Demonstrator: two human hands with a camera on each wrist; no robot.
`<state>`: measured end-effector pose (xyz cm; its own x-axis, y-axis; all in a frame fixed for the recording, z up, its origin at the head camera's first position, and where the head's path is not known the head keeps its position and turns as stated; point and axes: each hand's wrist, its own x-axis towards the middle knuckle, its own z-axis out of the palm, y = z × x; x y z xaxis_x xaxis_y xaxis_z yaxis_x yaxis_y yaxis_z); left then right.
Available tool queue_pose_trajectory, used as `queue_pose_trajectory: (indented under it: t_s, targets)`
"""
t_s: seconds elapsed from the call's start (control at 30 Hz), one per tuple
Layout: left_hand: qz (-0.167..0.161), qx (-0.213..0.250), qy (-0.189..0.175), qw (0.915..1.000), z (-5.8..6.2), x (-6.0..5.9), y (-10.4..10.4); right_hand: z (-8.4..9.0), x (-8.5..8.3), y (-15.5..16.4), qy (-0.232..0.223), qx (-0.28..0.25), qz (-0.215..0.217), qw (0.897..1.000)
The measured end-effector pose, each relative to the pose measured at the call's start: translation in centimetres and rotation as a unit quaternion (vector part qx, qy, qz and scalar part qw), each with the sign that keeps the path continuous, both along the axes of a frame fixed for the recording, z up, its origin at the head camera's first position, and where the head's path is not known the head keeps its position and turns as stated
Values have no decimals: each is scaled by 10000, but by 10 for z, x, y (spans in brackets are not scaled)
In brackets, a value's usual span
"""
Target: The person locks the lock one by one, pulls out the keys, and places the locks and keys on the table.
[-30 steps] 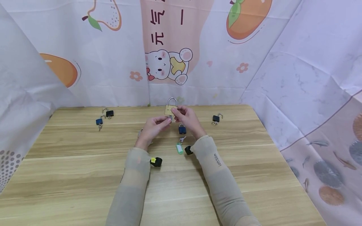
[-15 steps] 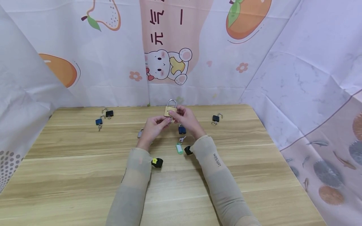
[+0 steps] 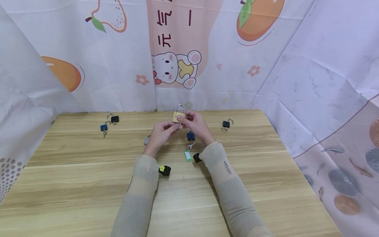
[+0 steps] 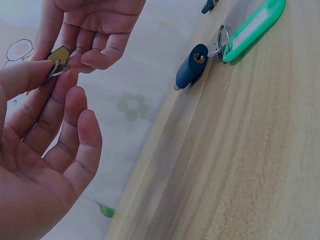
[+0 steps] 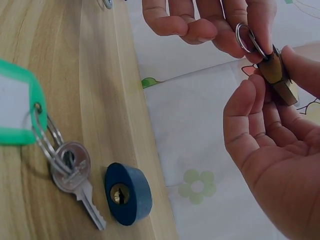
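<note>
A brass padlock (image 3: 177, 114), its silver shackle upward and both legs in the body, is held above the far edge of the table. My right hand (image 3: 196, 126) grips its body between thumb and fingers. Thumb and forefinger of my left hand (image 3: 160, 134) pinch at the padlock's underside, where a metal key ring (image 5: 239, 40) hangs; the fingertips cover most of what they pinch. In the right wrist view the other left fingers are loosely bent. Below the hands lies a blue padlock (image 3: 190, 136), its keyhole (image 5: 120, 194) facing the wrist cameras.
Beside the blue padlock lie a silver key (image 5: 77, 167) and a green tag (image 3: 188, 156) on rings. A grey padlock (image 3: 146, 140) is partly behind the left hand. Open blue (image 3: 103, 127) and black padlocks (image 3: 114, 119) lie far left; another black padlock (image 3: 226, 124) lies right.
The brass padlock has dipped slightly, and the left fingers have shifted a little beneath it, so the ring below them shows now. Over the last half second almost nothing moves.
</note>
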<state>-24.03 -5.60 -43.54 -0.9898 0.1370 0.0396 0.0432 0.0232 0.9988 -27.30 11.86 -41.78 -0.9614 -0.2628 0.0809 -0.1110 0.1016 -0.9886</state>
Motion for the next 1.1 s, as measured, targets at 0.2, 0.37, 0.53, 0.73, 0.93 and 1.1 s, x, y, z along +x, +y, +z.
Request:
queue_pose_trajectory:
  t_s: [0.2, 0.37, 0.53, 0.73, 0.93, 1.1]
  targets:
    - [-176, -84, -6, 9998, 1, 2, -3, 0, -2, 1, -75, -228, -122, 9996]
    - [-723, -415, -43, 9965, 1, 3, -6, 1, -7, 9, -192, -981, -547, 9935]
    - [-1053, -574, -88, 9927, 2, 5, -9, 1, -9, 15, -315, -1285, -617, 9893]
    - [-1005, -1116, -381, 9879, 4, 7, -17, 1, -8, 12, -307, -1245, -482, 9906]
    - [-942, -1656, -651, 9795, 2, 7, -25, 1, -6, 10, -366, -1089, -404, 9926]
    - [-999, -2090, -990, 9678, -3, 7, -26, 0, -6, 8, -489, -1020, -366, 9929]
